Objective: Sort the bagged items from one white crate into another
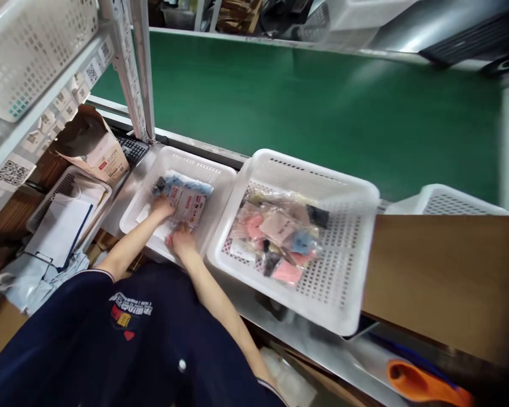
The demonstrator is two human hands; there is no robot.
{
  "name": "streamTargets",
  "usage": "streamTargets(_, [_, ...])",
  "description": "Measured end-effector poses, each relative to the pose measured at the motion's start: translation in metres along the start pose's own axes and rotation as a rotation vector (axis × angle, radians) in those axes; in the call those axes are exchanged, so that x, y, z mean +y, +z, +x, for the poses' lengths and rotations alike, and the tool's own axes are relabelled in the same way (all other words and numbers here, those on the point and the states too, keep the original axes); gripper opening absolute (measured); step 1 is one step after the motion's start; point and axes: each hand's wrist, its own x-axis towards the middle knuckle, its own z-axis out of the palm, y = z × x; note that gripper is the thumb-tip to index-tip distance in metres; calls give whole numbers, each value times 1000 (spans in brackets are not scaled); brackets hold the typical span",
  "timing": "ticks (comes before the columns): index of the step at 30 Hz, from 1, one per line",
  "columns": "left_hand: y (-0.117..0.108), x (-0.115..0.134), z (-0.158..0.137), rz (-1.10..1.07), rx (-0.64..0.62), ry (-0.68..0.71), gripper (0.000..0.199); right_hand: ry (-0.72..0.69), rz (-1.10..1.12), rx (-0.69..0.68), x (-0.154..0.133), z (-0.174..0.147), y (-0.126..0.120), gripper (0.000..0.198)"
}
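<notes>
In the left white basket, a flat plastic packet with a whitish-pink printed face lies over blue wrapped goods. My left hand has its fingers curled at the packet's left edge. At the lower edge is my right hand, fingers bent against the packet and thumb out to the left. Fine finger detail is blurred. A larger white basket stands close on the right, holding a pile of clear-bagged items in pink, blue, black and beige.
A green conveyor belt runs behind the baskets. On the left are a shelf post, an opened carton, a keyboard and a clipboard. Brown cardboard and an orange object lie right.
</notes>
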Motion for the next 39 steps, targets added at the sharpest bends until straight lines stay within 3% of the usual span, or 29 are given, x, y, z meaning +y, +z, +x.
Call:
streamTargets(4, [-4,-2,0,50,-101,20,35,11,-31,30,-1,5,12,27])
streamTargets(7, [-40,-1,2,-16,-128,153,17,-67,-11,82,1,-14,9,26])
streamTargets(9, [-73,-4,5,-130,-16,281,12,-110,9,133,8,-37,1,24])
streamTargets(11, [-105,-14,7,-264,172,368,25,-199,45,363,28,-65,-14,23])
streamTargets(13, [-130,-28,6,-375,343,364,42,-319,69,879,62,-88,-36,21])
streamTargets(14, [-138,-37,3,-420,402,343,53,-306,35,1142,83,-97,-49,20])
streamTargets(15, [-145,-46,-1,-456,439,316,66,-219,-16,1314,103,-102,-62,20])
streamTargets(16, [-148,-55,-5,-479,460,286,79,-108,-64,1396,120,-104,-74,21])
streamTargets(18, [-149,-73,-15,-502,475,232,97,110,-106,1355,138,-99,-91,38])
streamTargets(20, [-144,-87,-25,-511,473,181,94,182,-55,1156,125,-80,-95,63])
streamTargets(22, [-135,-96,-32,-505,431,120,73,106,-3,777,89,-46,-87,79])
streamTargets(24, [-128,-99,-34,-482,352,80,60,26,-33,216,46,-2,-71,93])
streamTargets(25, [-125,-99,-34,-468,313,77,59,18,-47,69,28,20,-61,106])
streamTargets(27, [-123,-98,-33,-442,259,94,60,43,-79,-86,5,58,-43,130])
streamTargets(29, [-123,-98,-32,-441,236,94,61,57,-103,-128,1,79,-27,131])
streamTargets(31, [-122,-99,-33,-481,245,69,62,58,-121,-120,6,80,-12,108])
streamTargets(35, [-119,-105,-35,-610,318,-12,61,59,-137,-48,10,52,10,48])
streamTargets(39, [-117,-107,-35,-641,345,-43,61,25,-101,20,-3,30,7,30])
